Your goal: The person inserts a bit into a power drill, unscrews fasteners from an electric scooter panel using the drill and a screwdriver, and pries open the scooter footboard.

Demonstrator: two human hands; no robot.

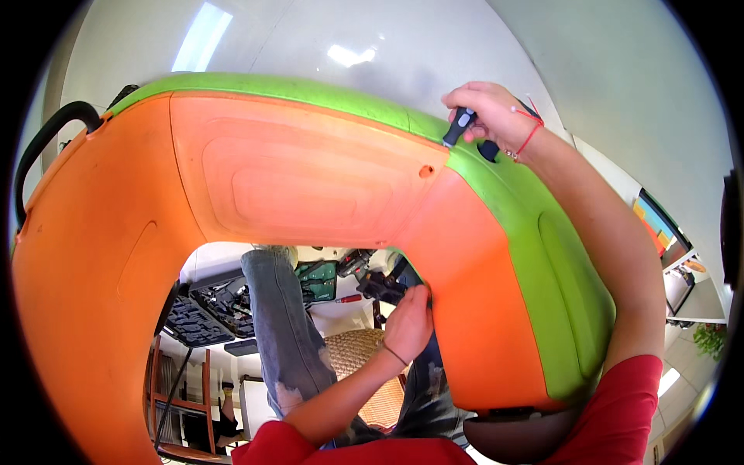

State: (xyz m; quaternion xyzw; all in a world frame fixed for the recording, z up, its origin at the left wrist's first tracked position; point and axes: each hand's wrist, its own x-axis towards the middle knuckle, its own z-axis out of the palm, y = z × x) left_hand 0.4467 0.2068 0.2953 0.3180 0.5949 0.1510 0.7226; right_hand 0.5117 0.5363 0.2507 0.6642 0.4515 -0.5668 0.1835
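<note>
A large curved plastic shell, with an orange panel and a green rim, arches across the view in front of me. My right hand is closed around the black and grey handle of a screwdriver. Its lower end meets the seam where orange and green join; the tip is hidden. Beside that hand, a black knob sits on the green part. Lower down, my left hand is closed at the inner edge of the orange side, with its fingertips hidden. What it grips cannot be made out.
Below the arch lie an open black tool case, a green tool case, a red-handled screwdriver and a cordless drill. My jeans and a woven seat show there too. A black hose-like handle bends out at the left.
</note>
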